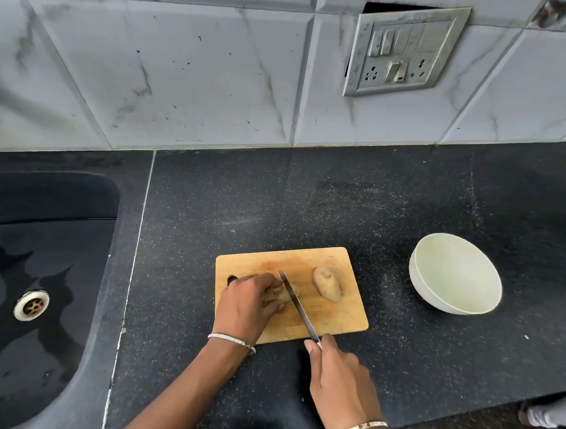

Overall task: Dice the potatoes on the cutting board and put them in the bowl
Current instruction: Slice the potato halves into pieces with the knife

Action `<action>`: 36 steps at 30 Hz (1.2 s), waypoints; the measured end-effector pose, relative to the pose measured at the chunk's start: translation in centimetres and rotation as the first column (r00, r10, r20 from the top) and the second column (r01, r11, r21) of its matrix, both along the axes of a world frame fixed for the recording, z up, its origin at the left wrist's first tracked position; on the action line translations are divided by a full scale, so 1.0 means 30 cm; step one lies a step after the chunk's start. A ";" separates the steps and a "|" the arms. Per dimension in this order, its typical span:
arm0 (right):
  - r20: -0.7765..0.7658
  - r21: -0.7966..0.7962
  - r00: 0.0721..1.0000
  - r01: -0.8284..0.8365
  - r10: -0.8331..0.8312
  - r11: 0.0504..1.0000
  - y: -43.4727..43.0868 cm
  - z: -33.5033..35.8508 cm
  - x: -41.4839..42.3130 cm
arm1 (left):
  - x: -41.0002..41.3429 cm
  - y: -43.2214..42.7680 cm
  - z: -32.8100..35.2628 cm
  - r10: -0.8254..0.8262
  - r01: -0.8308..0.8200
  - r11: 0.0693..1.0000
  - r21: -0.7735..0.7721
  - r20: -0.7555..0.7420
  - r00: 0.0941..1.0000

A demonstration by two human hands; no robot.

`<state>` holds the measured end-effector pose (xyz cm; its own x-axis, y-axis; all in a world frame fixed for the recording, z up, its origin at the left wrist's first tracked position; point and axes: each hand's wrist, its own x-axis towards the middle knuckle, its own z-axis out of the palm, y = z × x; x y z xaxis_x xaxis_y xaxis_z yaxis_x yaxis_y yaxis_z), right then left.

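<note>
A wooden cutting board (pixel 331 314) lies on the dark counter. A whole brown potato (pixel 327 283) sits on its right part. My left hand (pixel 245 304) grips a second potato (pixel 280 295) on the board's left part, mostly hiding it. My right hand (pixel 336 377) holds a knife (pixel 296 303) by its handle, which the hand hides; the blade runs diagonally across the gripped potato, right beside my left fingers. A pale empty bowl (pixel 456 273) stands to the right of the board, tilted toward me.
A black sink (pixel 32 279) with a metal drain (pixel 30 305) fills the left side. Grey tiled wall with a switch and socket plate (pixel 403 51) rises behind the counter. The counter's front edge runs along the lower right.
</note>
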<state>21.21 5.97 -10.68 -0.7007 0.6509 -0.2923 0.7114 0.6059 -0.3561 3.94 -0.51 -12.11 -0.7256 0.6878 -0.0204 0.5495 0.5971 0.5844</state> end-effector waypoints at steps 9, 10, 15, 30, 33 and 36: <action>0.072 0.019 0.997 0.029 -0.031 0.999 -0.010 -0.029 -0.120 | -0.018 0.000 0.013 0.014 -0.013 1.000 -0.025 0.037 0.999; 0.069 0.017 0.997 0.037 -0.038 0.999 -0.012 -0.033 -0.129 | -0.017 -0.002 0.010 0.016 -0.015 1.000 -0.022 0.039 0.999; 0.061 0.021 0.997 0.055 -0.056 0.998 -0.017 -0.039 -0.141 | -0.013 0.000 0.004 0.019 -0.018 1.000 -0.011 0.038 0.999; 0.078 0.017 0.996 0.039 -0.041 0.999 -0.030 -0.052 -0.089 | -0.036 0.000 0.019 0.008 -0.006 1.000 -0.020 0.081 0.997; 0.041 0.052 0.999 0.022 -0.024 0.998 -0.032 -0.053 -0.077 | -0.036 0.001 0.014 0.000 0.002 1.000 -0.021 0.069 0.998; 0.011 0.066 0.999 0.029 -0.030 0.997 -0.039 -0.058 -0.072 | -0.038 0.002 0.006 -0.006 0.007 1.000 -0.027 0.070 0.998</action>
<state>19.05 4.80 -12.43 -0.6774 0.6895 -0.2566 0.7335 0.6063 -0.3072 2.81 -0.45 -11.92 -0.7173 0.6910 -0.0897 0.5117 0.6097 0.6054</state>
